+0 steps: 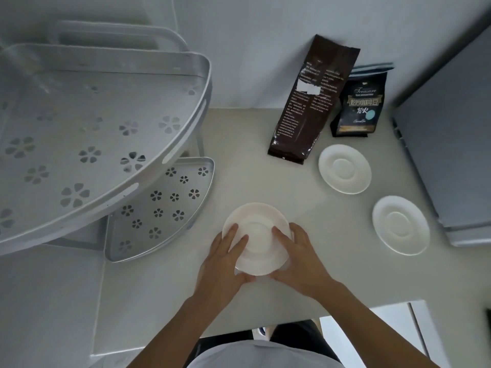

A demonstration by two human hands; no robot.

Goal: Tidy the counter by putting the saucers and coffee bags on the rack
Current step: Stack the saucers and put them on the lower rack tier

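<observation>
Gripping one white saucer [256, 239] with left hand [224, 257] and right hand [299, 257], fingers curled over its rim (thumbs underneath), just right of the rack [186, 203], above the counter [239, 144].

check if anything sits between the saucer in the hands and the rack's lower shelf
Nothing visible does. The saucer, held by the left hand and right hand, has only bare counter between it and the rack's lower shelf. The other two saucers and both coffee bags lie off to the right.
</observation>
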